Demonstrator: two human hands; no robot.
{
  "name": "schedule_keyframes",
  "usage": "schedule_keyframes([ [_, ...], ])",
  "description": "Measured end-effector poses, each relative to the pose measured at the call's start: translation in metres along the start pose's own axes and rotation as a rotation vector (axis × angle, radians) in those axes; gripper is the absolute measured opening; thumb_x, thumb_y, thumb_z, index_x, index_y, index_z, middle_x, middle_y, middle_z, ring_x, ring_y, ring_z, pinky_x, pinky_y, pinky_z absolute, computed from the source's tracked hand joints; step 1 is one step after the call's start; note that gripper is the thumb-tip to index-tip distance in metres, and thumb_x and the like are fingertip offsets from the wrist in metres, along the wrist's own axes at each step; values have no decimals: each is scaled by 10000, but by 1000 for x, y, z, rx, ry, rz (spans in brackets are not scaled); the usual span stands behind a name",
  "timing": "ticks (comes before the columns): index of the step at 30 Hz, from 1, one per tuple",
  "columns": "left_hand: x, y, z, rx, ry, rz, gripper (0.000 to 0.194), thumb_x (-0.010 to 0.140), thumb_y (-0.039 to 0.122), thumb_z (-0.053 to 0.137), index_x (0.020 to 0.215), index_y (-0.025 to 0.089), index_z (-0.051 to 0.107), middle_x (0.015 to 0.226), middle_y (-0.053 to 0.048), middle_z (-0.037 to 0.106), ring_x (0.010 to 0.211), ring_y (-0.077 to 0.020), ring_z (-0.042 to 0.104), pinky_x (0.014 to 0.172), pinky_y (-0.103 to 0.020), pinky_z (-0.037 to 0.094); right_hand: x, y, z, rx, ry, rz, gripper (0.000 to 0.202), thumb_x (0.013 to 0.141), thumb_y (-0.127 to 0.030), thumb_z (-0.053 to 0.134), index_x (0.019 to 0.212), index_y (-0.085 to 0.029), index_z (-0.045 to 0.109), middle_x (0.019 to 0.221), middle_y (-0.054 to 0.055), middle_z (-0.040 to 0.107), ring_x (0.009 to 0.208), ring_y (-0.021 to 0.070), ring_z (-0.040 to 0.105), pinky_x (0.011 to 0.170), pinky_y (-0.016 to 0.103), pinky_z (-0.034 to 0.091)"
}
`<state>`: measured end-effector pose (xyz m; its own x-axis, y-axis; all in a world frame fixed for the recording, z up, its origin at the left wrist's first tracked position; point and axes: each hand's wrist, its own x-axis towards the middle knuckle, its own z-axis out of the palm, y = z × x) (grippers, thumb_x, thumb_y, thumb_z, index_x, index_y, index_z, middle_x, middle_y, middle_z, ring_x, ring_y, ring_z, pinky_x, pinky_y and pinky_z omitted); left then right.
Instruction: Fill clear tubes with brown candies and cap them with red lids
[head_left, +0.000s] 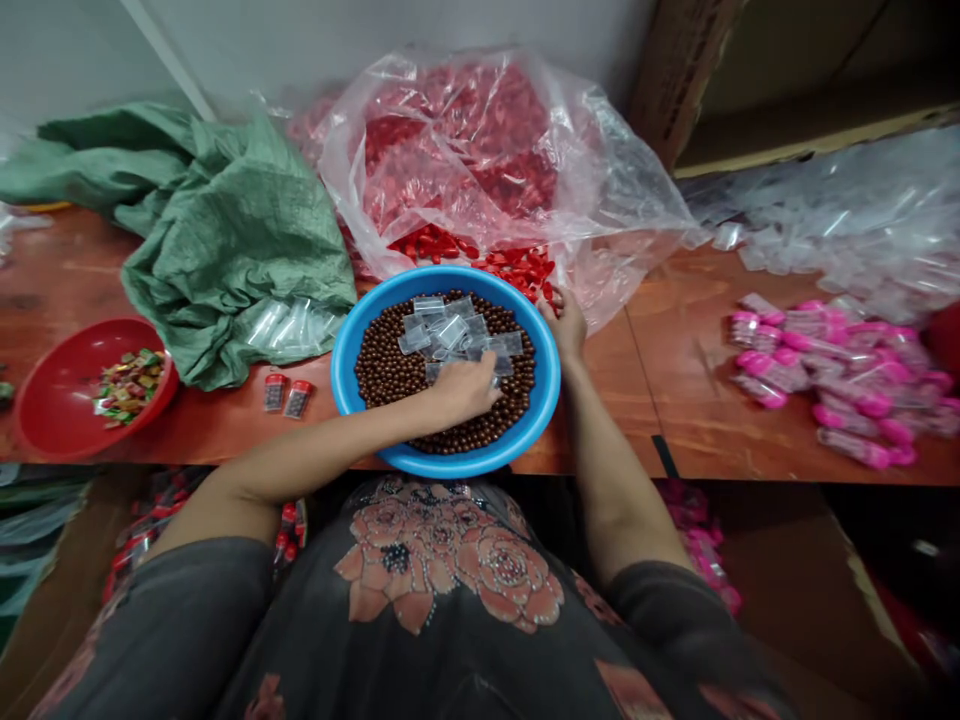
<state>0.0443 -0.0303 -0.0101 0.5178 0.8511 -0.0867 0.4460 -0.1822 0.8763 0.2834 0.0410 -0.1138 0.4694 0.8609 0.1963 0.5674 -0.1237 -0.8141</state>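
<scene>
A blue basin (551,385) holds many small brown balls (386,360), with a loose heap of clear plastic boxes (450,328) on top. My left hand (463,392) is over the balls at the near side of the heap. Its fingers are curled downward, and what they grip is mostly hidden. Just outside the basin's right rim, my right hand (566,322) is closed, its fingertips among red plastic caps (517,268) spilling from a clear bag (465,150). A red cap appears to be between those fingertips.
To the left are a red bowl (52,400) of wrapped sweets (131,388), two filled red-capped containers (286,395) and a green sack (240,230) with clear tubes (289,325). Pink-capped containers (840,370) and a bag of clear pieces (847,210) lie right. The table edge (615,472) is near my body.
</scene>
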Motion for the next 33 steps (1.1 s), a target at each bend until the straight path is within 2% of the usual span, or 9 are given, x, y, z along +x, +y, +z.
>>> schedule_keyframes([
  [2,1,0,-12,13,-55,33,342,622,211,756,954,195,677,631,-24,622,691,-234,623,747,-328,458,-3,3,-4,177,91,99,591,817,-448,532,1342,-177,510,1055,90,655,834,195,644,788,391,536],
  [5,-8,-5,-50,15,-234,23,340,620,190,746,955,245,746,711,-21,684,660,-201,626,683,-302,465,-13,7,-16,538,168,181,621,730,-421,621,1300,-222,475,1023,53,612,731,145,623,690,352,546],
  [9,-28,-28,-90,-27,-523,-336,230,595,195,761,822,231,764,618,-4,676,512,-167,591,530,-269,441,-39,-1,-43,688,195,148,589,657,-394,689,1196,-231,517,1151,95,593,871,155,630,784,362,544],
  [11,-34,-41,-89,-11,-514,-455,144,592,196,760,735,205,748,580,-10,665,471,-158,571,500,-266,436,-56,-16,-55,735,195,135,534,647,-368,716,1137,-224,558,1168,103,604,934,166,634,849,372,535],
  [15,-29,-53,-60,-102,-441,-443,111,570,172,764,672,184,721,547,3,652,458,-133,564,490,-240,441,-89,-55,-70,841,193,174,522,610,-310,793,1094,-258,603,1065,50,634,838,146,647,824,373,552],
  [19,-14,-49,-37,-299,-408,-415,153,525,115,776,648,167,702,526,15,632,469,-124,568,499,-240,458,-111,-83,-80,878,193,202,550,609,-296,822,1117,-278,612,834,-27,593,679,110,607,691,321,574],
  [24,-5,-33,-24,-470,-381,-479,187,567,46,750,722,148,728,648,-3,676,585,-122,603,642,-296,530,-126,-97,-86,972,134,194,322,570,-230,889,745,-181,623,785,-28,629,692,87,623,716,271,588],
  [28,-5,-21,-23,-640,-375,-499,200,632,14,714,801,119,732,755,-24,689,700,-124,627,762,-350,559,-133,-101,-85,953,-24,297,310,578,-269,908,821,-208,726,843,-22,724,745,97,687,712,227,593],
  [33,-13,-7,-46,-764,-321,-479,274,669,71,746,934,139,738,930,-59,699,833,-156,645,725,-333,582,-135,-107,-83,957,-169,417,371,589,-280,909,936,-253,781,891,-15,781,717,78,713,694,165,604],
])
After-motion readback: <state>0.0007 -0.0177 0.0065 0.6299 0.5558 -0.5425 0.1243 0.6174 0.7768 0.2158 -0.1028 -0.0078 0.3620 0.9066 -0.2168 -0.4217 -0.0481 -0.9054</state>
